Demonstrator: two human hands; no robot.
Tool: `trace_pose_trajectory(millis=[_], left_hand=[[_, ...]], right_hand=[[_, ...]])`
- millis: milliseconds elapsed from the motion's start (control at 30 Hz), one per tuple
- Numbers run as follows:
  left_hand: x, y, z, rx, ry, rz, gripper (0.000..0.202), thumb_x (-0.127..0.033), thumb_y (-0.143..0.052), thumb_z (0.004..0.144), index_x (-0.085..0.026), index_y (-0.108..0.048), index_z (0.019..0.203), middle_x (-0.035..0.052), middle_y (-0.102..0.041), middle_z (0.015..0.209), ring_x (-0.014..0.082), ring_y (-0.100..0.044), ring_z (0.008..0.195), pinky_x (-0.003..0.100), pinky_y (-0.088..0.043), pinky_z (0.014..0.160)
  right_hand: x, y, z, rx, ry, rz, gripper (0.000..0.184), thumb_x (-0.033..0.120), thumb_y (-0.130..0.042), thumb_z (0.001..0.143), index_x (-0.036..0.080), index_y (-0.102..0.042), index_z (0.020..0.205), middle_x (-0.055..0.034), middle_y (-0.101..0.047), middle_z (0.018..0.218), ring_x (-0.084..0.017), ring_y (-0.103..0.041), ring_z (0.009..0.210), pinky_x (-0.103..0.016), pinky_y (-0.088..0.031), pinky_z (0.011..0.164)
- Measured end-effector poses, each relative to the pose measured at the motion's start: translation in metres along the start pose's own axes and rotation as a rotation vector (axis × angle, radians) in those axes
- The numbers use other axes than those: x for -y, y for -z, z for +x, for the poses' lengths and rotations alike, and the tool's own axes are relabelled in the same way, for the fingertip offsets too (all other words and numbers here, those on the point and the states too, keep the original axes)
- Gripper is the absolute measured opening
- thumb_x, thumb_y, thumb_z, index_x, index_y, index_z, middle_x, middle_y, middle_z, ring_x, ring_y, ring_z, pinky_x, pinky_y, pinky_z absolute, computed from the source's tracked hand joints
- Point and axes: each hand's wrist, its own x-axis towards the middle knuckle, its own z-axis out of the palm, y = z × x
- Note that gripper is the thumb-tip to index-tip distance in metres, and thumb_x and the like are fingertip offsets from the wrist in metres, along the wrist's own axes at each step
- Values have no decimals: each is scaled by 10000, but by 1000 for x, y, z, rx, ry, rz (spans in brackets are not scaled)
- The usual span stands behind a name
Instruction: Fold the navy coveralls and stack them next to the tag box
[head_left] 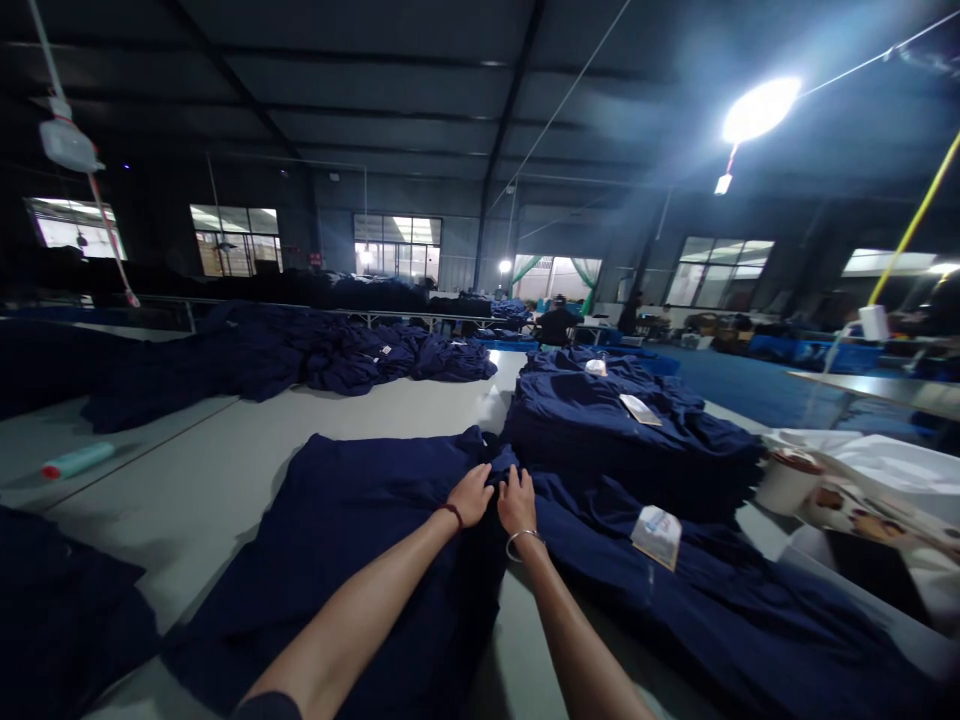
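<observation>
A dark navy garment (390,540) lies spread on the pale table in front of me. At its far right corner my left hand (470,496) has its fingers closed on the bunched cloth. Close beside it, my right hand (517,502) grips the same gathered bit of cloth (501,458), fingers bent over it. The fingertips are partly lost in the dark fabric. To the right of my hands lies another navy garment (600,540) with a white tag (657,534) on it.
Behind it rises a folded navy stack (630,440) bearing a paper tag (640,409). A heap of navy clothes (360,355) covers the table's far left. A green tube (78,461) lies at left. A lidded cup (787,480) and white box (892,465) stand right. A person (556,322) sits farther back.
</observation>
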Motion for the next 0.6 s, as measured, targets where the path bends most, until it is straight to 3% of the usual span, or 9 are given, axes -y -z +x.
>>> trace_pose_trajectory(millis=[133,233,333,467,600], left_hand=[[-4,-15,41,-60,91,-76,537,-251,-449,854,-79,-433,1362,173,-398,1441,230,-350,1344,336,-227,1129],[2,-24,64,-88,188,-143,530,-335,-521,833,-101,-488,1307,191,-460,1392,274,-370,1330,362,-272,1092],[13,-28,79,-88,284,-222,505,-332,-662,717,-120,-591,1170,181,-606,1229,316,-445,1267,375,-341,1026],[20,-27,88,-72,306,-385,316,-153,-673,634,-147,-683,949,99,-713,979,274,-596,1067,351,-422,936],[10,-15,91,-112,215,-600,325,-105,-511,720,-145,-664,1004,66,-705,984,190,-628,955,328,-453,916]], right_hand=[[-12,3,11,45,-22,80,601,195,-326,816,15,-383,1386,-206,-494,1355,-266,-452,1269,-371,-362,1037],[-17,3,10,117,49,166,573,162,-399,743,131,-526,1300,-93,-614,1250,-210,-559,1153,-297,-417,982],[-20,4,8,155,93,243,466,195,-435,734,195,-645,1150,-26,-677,1149,-190,-603,1076,-274,-446,944],[-28,9,18,101,4,296,451,344,-363,836,156,-663,1115,-76,-684,1120,-202,-621,1036,-288,-463,920],[-34,13,37,37,-110,301,600,433,-236,894,90,-545,1277,-153,-647,1174,-231,-604,1075,-327,-453,930]])
